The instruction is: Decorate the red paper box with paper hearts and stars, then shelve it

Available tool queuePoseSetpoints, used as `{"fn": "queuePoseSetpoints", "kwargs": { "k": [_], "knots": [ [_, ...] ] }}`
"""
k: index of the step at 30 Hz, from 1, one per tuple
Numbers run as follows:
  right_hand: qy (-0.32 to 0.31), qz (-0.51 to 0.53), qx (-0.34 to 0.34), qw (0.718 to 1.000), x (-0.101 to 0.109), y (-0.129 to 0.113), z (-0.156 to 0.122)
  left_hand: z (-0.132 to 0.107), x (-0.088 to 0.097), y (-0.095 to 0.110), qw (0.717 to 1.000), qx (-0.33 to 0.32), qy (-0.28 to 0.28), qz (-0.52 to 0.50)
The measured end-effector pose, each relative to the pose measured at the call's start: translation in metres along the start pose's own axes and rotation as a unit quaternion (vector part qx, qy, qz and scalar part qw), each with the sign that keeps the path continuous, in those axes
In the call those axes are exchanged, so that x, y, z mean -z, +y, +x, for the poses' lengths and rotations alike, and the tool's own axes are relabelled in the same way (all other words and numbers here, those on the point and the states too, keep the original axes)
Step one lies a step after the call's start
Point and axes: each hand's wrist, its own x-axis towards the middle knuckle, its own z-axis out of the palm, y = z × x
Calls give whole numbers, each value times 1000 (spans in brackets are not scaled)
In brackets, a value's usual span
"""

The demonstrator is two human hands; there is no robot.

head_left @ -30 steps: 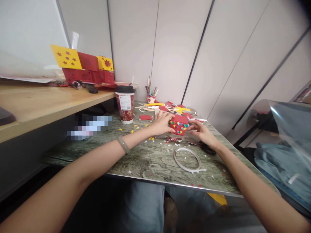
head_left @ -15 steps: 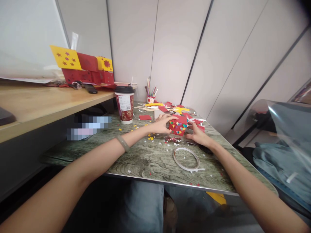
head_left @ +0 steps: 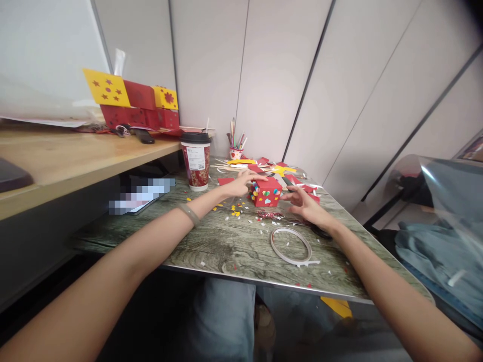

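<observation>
Wood-grain table [head_left: 226, 246], red box [head_left: 267, 192] turned to another face, half-open hands [head_left: 238, 185] [head_left: 306, 207] around it, grip unclear

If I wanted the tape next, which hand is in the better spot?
Probably the right hand: it is nearer the tape, with its fingers spread. The left hand is farther off, reaching a finger over the box.

Reaches in with the left forearm [head_left: 162, 231] from eight o'clock and the right forearm [head_left: 370, 256] from four. Holds the left hand [head_left: 237, 186] near centre, back upward, one finger [head_left: 257, 176] stretched toward three o'clock. Points the right hand [head_left: 306, 207] toward ten o'clock, with fingers [head_left: 298, 198] loosely bent and parted. Leaves a gap between both hands.
</observation>
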Motion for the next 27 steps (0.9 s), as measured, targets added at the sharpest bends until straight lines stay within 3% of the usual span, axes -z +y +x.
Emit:
{"fn": "queuePoseSetpoints", "kwargs": {
  "k": [12,18,22,24,27],
  "knots": [
    [45,-56,-12,997,2,10,2,0,2,2,1000,-7,0,-3],
    [65,-112,-14,992,5,16,3,1,13,12,981,59,48,-178],
    [71,-156,-10,985,7,13,2,-2,24,27,964,87,-20,-249],
    [71,-177,-9,982,7,11,2,-3,27,35,968,75,-44,-234],
    [69,-203,-10,977,8,9,1,-1,25,43,988,78,-45,-128]
  ]
}}
